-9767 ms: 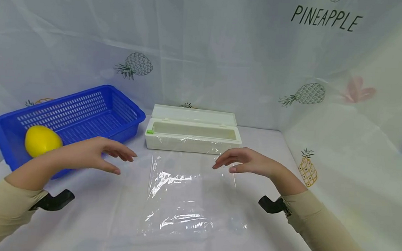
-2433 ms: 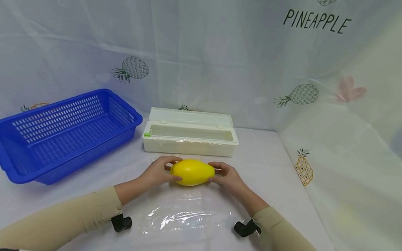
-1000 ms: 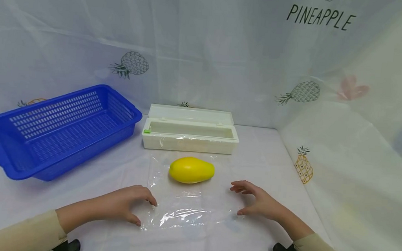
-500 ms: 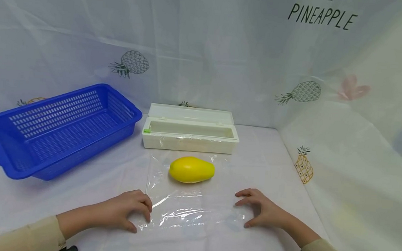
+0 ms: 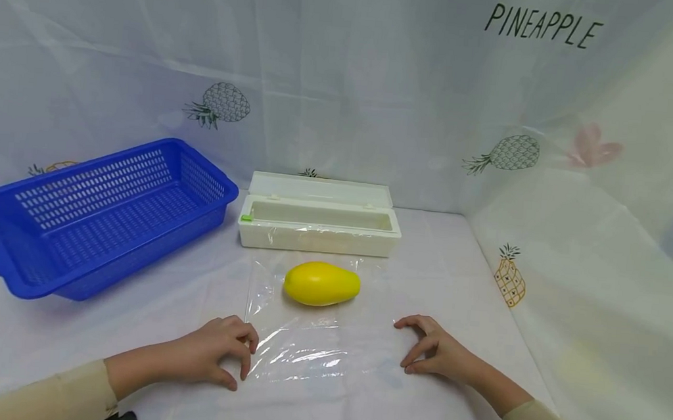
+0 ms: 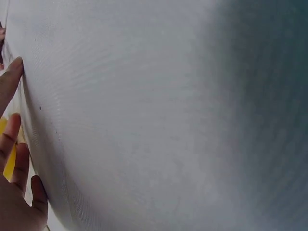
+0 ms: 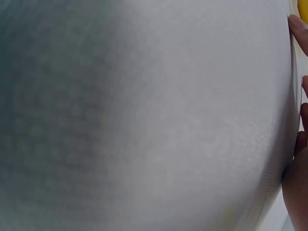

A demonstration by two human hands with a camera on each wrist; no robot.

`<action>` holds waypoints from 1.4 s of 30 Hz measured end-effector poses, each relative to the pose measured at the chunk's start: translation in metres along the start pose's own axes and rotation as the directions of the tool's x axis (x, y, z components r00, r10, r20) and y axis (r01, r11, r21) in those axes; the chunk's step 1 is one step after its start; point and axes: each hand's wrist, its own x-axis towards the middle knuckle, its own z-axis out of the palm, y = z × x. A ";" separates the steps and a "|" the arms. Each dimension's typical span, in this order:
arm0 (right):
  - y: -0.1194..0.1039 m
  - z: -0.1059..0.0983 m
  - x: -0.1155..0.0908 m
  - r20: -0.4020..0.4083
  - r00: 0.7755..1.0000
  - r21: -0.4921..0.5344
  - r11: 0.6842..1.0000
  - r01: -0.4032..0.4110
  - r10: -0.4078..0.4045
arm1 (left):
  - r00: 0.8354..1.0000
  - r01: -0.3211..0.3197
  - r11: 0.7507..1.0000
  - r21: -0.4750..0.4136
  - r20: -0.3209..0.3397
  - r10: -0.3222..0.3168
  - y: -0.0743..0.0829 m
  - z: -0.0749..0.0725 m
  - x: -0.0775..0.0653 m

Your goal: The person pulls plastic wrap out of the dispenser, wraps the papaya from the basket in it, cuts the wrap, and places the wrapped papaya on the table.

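Note:
A sheet of clear cling film [image 5: 301, 359] lies on the table, reaching back to an open white film dispenser [image 5: 317, 240]. On it rests a smooth yellow fruit [image 5: 321, 284], papaya-shaped, lying on its side. My left hand [image 5: 207, 351] is at the film's near left corner, thumb and a finger pinched close together there. At the near right corner, my right hand [image 5: 440, 353] pinches the film between thumb and fingertip, index finger reaching forward. The left wrist view shows left fingers [image 6: 10, 82] low against the white cloth; right fingers [image 7: 299, 29] show at that view's edge.
A blue slotted plastic basket [image 5: 130, 263] stands at the left. The dispenser's lid [image 5: 322, 188] is raised, with a green slider [image 5: 246, 217] at its left end. White pineapple-print cloth [image 5: 350, 105] hangs behind and to the right.
The fruit came out of the basket onto the film, and both hands let go of it. They then moved back to the film's near corners, where the fingertips have closed in.

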 end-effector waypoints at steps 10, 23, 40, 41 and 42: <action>-0.003 0.002 0.002 -0.017 0.999 -0.007 0.999 -0.038 0.038 | 0.996 0.089 0.996 0.031 0.023 -0.090 0.006 0.001 0.005; -0.019 -0.021 0.004 -0.072 0.996 0.103 0.994 -0.047 0.055 | 0.992 0.122 0.983 -0.140 -0.015 -0.125 0.013 -0.014 0.009; -0.035 -0.042 0.008 -0.136 0.979 0.470 0.880 -0.068 0.148 | 0.947 0.232 0.863 -0.448 -0.099 -0.306 0.029 -0.057 0.010; -0.035 -0.043 0.010 -0.147 0.977 0.468 0.881 -0.069 0.155 | 0.942 0.238 0.860 -0.451 -0.108 -0.317 0.030 -0.058 0.011; -0.036 -0.044 0.012 -0.158 0.975 0.469 0.880 -0.068 0.159 | 0.937 0.243 0.858 -0.453 -0.121 -0.329 0.029 -0.059 0.011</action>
